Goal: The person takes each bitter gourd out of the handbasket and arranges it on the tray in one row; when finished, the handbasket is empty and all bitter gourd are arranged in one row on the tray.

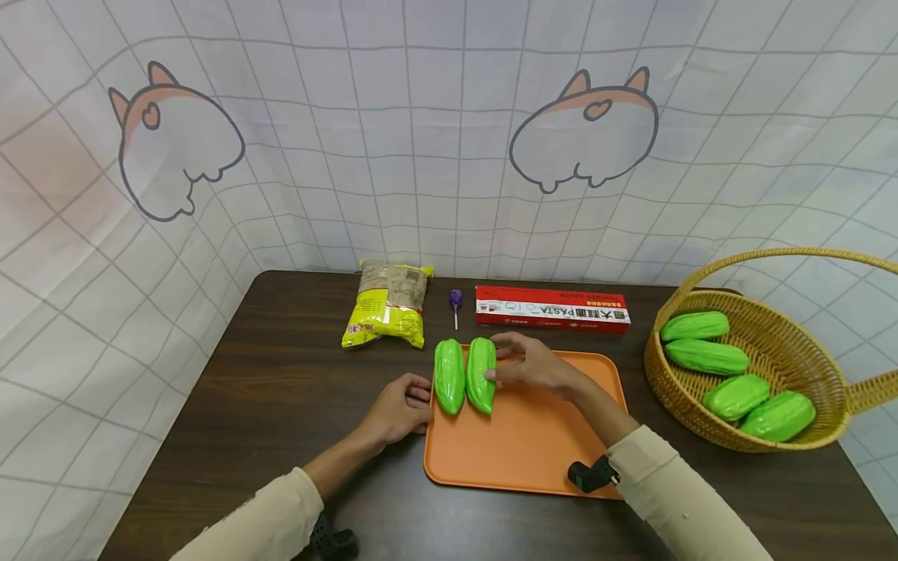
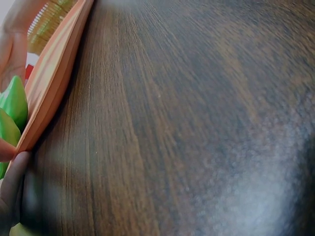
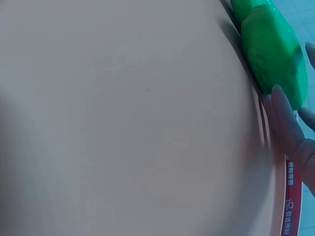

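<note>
Two glossy green toy gourds, ridged and tapering to a point, lie side by side at the left end of an orange tray (image 1: 533, 452). My right hand (image 1: 529, 362) reaches across the tray and holds the right gourd (image 1: 481, 366), thumb (image 3: 283, 110) on its near side and fingers by its far end. The left gourd (image 1: 449, 378) lies next to the tray's left rim. At that rim my left hand (image 1: 398, 409) grips the tray's edge, thumb above and a finger outside it in the left wrist view.
A wicker basket (image 1: 659, 382) with a tall handle stands at the right, several green gourds (image 1: 707, 357) inside. Behind the tray lie a yellow packet (image 1: 387, 305), a purple lollipop (image 1: 456, 299) and a red pasta box (image 1: 552, 307). The dark wooden table (image 1: 281, 374) meets a checked cloth backdrop.
</note>
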`<state>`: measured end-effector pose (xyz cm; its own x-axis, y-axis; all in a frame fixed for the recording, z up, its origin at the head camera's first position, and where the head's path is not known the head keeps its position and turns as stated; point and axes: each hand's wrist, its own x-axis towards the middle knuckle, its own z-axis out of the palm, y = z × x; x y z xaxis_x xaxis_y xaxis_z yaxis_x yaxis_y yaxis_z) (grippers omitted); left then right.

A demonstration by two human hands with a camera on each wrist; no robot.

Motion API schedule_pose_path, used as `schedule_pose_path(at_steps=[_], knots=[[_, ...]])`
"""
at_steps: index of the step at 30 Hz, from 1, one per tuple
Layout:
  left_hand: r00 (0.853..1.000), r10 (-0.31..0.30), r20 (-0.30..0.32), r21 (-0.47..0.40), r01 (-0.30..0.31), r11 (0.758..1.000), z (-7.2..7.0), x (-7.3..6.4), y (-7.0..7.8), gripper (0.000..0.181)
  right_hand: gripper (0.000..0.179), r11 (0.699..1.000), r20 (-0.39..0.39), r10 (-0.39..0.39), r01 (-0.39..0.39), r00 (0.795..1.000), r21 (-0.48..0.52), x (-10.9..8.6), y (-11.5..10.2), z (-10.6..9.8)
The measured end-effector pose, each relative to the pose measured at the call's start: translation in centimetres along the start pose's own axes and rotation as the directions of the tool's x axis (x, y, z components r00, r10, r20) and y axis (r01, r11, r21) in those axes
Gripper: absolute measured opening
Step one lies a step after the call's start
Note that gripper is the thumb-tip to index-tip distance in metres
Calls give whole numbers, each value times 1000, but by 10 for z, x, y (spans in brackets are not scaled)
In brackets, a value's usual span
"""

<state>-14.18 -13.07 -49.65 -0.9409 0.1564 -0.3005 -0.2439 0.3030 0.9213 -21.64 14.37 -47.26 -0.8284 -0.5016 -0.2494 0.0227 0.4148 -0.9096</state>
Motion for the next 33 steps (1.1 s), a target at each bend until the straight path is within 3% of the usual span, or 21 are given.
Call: schedule_pose_path(at_steps=[16,24,29,33], knots=[[1000,1,1,-5,-1,1000,1,2,-2,53,72,999,32,-8,7,999,42,-13,-1,-12],[1000,6,3,-1,-6,1000,1,2,-2,53,74,999,39,-35,33,999,33,-28,-7,-28],[1000,8,2,2,-8,1000,1,2,-3,53,72,998,62,-50,51,997,-22,-41,-9,-45],[1000,9,3,1,-9,1000,1,2,-3,53,66,990,66,-61,69,996,-122,-54,-8,-60]])
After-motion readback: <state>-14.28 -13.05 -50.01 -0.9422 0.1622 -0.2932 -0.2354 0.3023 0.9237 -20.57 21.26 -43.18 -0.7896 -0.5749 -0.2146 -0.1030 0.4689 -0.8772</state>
